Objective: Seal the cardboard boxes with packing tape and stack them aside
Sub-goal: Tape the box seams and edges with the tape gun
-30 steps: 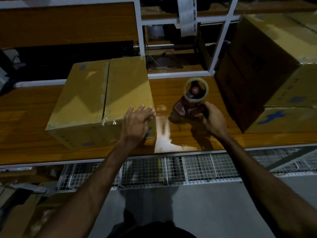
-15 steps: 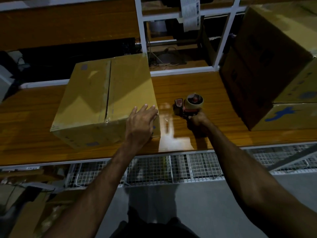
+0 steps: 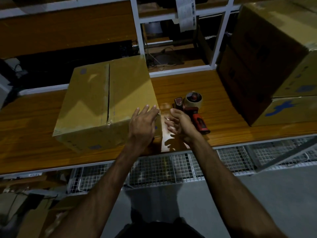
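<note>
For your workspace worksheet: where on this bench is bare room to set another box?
Bare wood lies left of the cardboard box and between tape dispenser and stacked boxes. It is crowded where both hands meet.

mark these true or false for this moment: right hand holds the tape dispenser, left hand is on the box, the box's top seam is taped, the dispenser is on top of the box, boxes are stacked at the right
1. The right hand holds the tape dispenser. False: the dispenser lies on the wooden bench, released.
2. The left hand rests on the cardboard box. True.
3. The box's top seam is taped. True.
4. The dispenser is on top of the box. False: it lies beside it.
5. Stacked boxes stand at the right. True.
</note>
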